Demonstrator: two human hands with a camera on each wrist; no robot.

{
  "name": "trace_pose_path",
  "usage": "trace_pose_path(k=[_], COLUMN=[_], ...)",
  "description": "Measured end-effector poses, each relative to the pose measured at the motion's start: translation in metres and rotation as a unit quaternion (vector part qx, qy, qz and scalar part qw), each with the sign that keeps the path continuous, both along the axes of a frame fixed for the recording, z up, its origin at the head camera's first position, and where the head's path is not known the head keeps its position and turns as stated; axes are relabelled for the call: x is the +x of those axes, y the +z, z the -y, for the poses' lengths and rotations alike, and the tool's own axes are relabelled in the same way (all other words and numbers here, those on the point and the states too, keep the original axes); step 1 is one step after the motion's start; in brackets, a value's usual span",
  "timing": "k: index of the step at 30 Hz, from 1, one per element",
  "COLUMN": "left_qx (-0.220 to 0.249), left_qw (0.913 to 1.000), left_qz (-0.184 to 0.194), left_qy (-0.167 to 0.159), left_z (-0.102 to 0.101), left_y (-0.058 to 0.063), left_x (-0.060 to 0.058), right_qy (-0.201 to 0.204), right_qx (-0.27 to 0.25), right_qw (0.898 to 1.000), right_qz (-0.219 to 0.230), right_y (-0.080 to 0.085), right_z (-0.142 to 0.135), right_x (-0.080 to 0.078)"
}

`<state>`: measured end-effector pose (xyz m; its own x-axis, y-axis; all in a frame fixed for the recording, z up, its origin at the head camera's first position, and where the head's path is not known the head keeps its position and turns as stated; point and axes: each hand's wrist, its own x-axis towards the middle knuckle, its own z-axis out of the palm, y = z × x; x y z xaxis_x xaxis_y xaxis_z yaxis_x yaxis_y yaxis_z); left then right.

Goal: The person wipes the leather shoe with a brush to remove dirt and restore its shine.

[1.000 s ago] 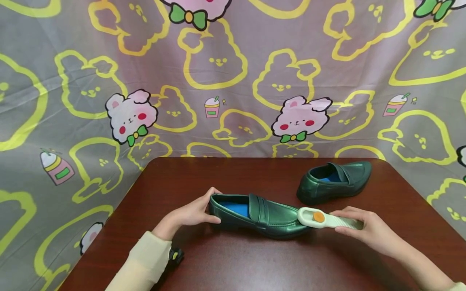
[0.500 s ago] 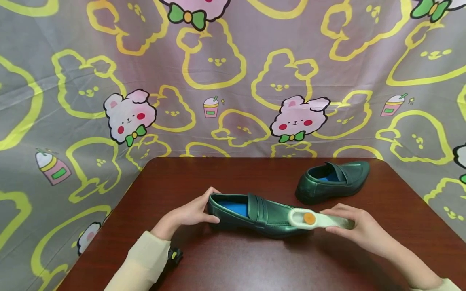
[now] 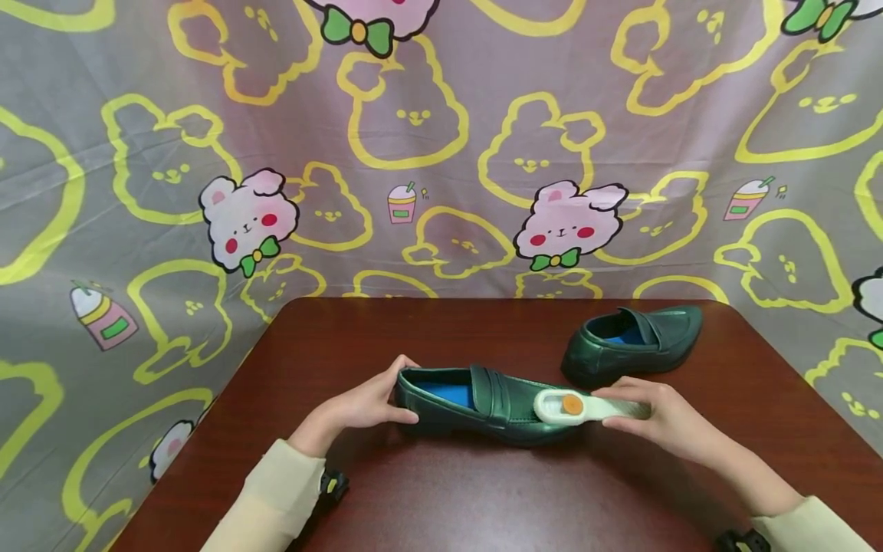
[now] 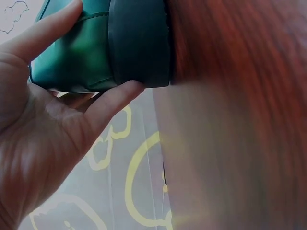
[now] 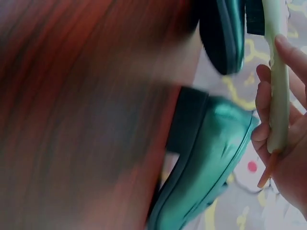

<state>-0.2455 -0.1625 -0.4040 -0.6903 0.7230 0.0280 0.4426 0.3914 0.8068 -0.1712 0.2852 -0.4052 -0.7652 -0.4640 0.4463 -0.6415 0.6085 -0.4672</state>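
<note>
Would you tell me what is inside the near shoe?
The near shoe shows a blue insole at its opening; the toe end inside is hidden by the upper and the brush.

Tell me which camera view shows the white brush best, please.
The head view: the whole white brush lies on the near shoe's toe, held by the right hand. The right wrist view shows only its edge; the left wrist view shows none.

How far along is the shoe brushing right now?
Nothing looks finished. In hand: the left hand grips the near shoe at its heel, and the right hand holds the brush on its toe. Left: the far shoe sits untouched.
</note>
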Motion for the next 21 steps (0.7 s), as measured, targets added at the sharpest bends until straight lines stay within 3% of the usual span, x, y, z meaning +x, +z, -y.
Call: trace_pose_path(k=[4, 6, 8, 13, 15, 17, 21], left_qx=[-0.003, -0.005, -0.007, -0.004, 0.001, 0.0, -0.003], left_qw=[1.0, 1.0, 1.0, 1.0, 1.0, 1.0, 1.0], left_qz=[0.0, 0.0, -0.002, 0.001, 0.002, 0.001, 0.003], left_qy=[0.004, 0.004, 0.005, 0.007, 0.004, 0.001, 0.001], left_z=[-0.001, -0.001, 0.0, 0.0, -0.001, -0.002, -0.003], left_y=[0.001, 0.001, 0.001, 0.001, 0.002, 0.002, 0.003], left_x=[0.001, 0.001, 0.001, 0.0, 0.0, 0.0, 0.0], right_qy=[-0.111, -0.142, -0.135, -0.018, 0.004, -0.004, -0.064], right_qx=[0.026, 0.028, 0.023, 0.003, -0.003, -0.006, -0.009], right_qw=[0.993, 0.989, 0.99, 1.0, 1.0, 1.0, 0.997], right_qz=[-0.016, -0.025, -0.031, -0.003, 0.006, 0.01, 0.032], right_y=[0.004, 0.005, 0.006, 0.006, 0.005, 0.004, 0.0], right_z=[-0.017, -0.022, -0.023, -0.016, -0.018, -0.024, -0.047], right_x=[0.0, 0.003, 0.007, 0.017, 0.019, 0.019, 0.015])
